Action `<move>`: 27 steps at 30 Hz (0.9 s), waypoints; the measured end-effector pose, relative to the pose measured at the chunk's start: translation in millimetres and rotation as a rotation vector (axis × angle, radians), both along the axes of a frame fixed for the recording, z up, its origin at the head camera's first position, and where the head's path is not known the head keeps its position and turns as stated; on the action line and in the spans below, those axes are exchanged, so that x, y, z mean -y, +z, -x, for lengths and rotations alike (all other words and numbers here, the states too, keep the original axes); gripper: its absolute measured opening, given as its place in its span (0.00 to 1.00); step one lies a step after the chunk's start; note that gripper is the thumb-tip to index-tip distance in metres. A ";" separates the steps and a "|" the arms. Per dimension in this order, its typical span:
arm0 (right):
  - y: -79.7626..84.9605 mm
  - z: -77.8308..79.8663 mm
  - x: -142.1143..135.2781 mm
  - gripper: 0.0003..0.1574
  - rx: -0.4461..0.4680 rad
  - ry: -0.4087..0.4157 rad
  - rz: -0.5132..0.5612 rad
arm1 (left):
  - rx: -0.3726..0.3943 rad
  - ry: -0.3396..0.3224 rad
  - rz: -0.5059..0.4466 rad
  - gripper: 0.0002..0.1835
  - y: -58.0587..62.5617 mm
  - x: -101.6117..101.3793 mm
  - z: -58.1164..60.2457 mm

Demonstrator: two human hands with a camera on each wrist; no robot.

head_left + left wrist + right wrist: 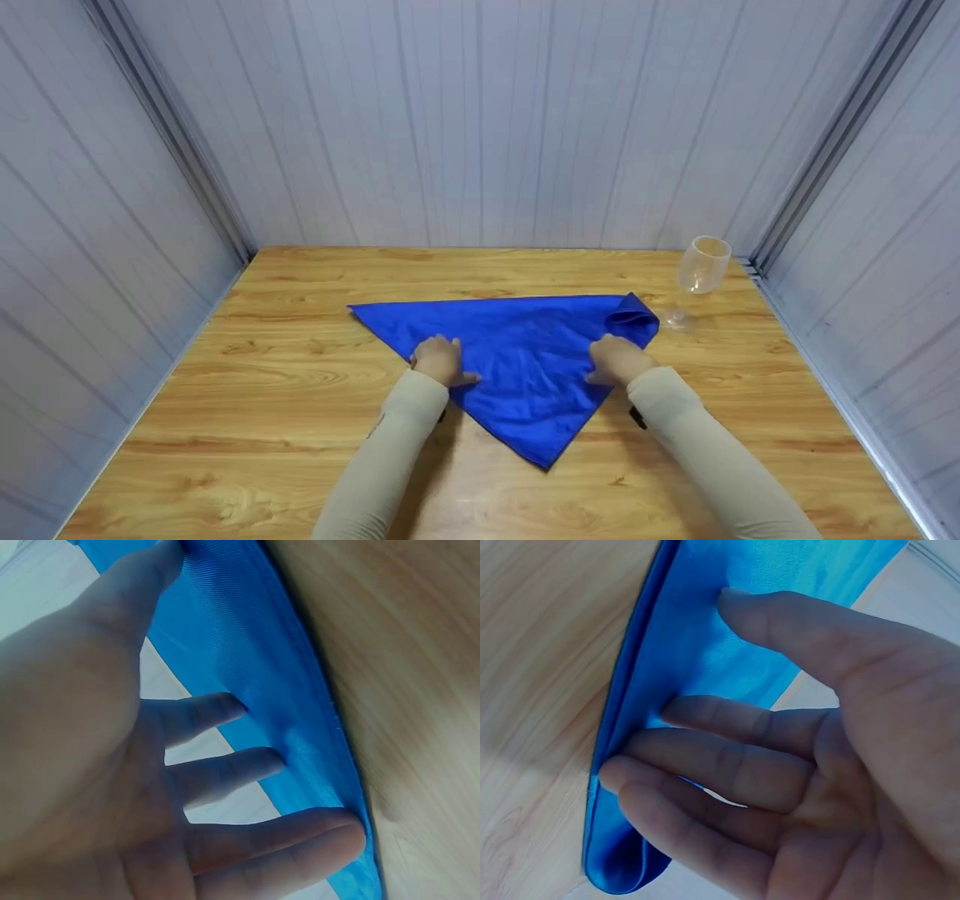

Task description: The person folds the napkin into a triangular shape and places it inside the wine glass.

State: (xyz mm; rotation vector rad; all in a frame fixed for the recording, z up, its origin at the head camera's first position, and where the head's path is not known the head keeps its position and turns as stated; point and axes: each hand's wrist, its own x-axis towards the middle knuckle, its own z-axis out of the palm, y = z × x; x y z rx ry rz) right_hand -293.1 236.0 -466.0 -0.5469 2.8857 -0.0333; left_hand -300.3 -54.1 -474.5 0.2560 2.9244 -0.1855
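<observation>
A blue cloth napkin (525,360) lies on the wooden table, folded into a triangle with one point toward me. Its far right corner is curled over into a loose roll (632,319). My left hand (441,361) touches the cloth near its left slanting edge, fingers extended and spread, as the left wrist view shows. On the right slanting edge rests my right hand (621,360), just below the rolled corner. In the right wrist view its fingertips (634,795) touch the cloth beside the edge, with the thumb held apart. Neither hand pinches the fabric.
A clear stemmed glass (703,266) stands at the far right of the wooden table (262,405), close behind the rolled corner. Pale panelled walls (480,127) enclose the table at the back and on both sides.
</observation>
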 end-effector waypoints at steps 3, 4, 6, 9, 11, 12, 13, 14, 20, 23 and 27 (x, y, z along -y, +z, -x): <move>0.4 -2.7 1.4 0.16 0.013 -0.001 -0.009 | 0.013 -0.011 -0.011 0.49 1.0 1.9 2.9; 0.6 -3.5 2.0 0.17 0.017 -0.003 -0.010 | 0.014 -0.016 -0.014 0.49 1.3 2.5 3.8; 0.9 -4.7 3.1 0.17 0.024 -0.006 -0.014 | 0.008 -0.028 -0.009 0.49 1.5 3.9 4.6; 1.4 -5.4 4.1 0.18 0.024 -0.008 -0.016 | -0.009 -0.036 -0.002 0.48 1.4 4.9 4.8; 1.3 -5.0 3.9 0.18 0.013 -0.008 -0.013 | -0.011 -0.036 0.007 0.48 1.0 4.8 4.9; 1.2 -4.5 3.9 0.18 0.010 -0.014 -0.012 | -0.014 -0.035 0.011 0.48 0.7 4.4 5.0; 1.0 -4.2 4.2 0.18 0.002 -0.020 -0.009 | -0.016 -0.033 0.014 0.48 0.6 4.6 5.0; 0.5 -3.5 4.3 0.17 -0.006 -0.026 -0.011 | -0.013 -0.030 0.016 0.48 0.6 4.6 4.9; -4.3 4.5 2.8 0.15 -0.081 -0.100 -0.042 | -0.026 -0.023 0.024 0.49 1.1 3.6 5.1; -9.7 10.3 -0.2 0.14 -0.117 -0.134 -0.006 | -0.021 -0.016 0.030 0.49 0.6 3.5 4.5; -21.6 19.9 -6.9 0.10 -0.194 -0.102 0.134 | -0.008 -0.009 0.037 0.49 0.4 2.7 5.5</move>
